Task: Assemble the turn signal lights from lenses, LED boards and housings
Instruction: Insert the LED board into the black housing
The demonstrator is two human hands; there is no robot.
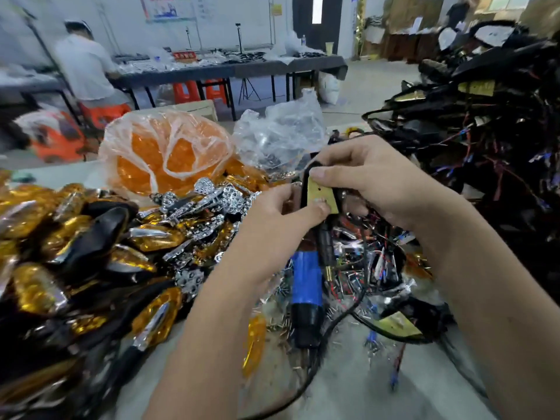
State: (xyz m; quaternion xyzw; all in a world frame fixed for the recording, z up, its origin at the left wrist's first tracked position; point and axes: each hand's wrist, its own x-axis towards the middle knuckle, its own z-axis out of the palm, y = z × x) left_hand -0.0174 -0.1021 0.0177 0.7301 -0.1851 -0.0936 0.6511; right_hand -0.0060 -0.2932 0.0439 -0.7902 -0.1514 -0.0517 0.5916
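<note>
Two forearms reach up the bench; left hand and right hand pinch a yellowish LED board, long axis running down-right, against a black housing.

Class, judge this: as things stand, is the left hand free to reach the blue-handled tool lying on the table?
Probably not yet: the left hand pinches the LED board together with the right hand. The blue-handled tool itself lies uncovered below.
</note>
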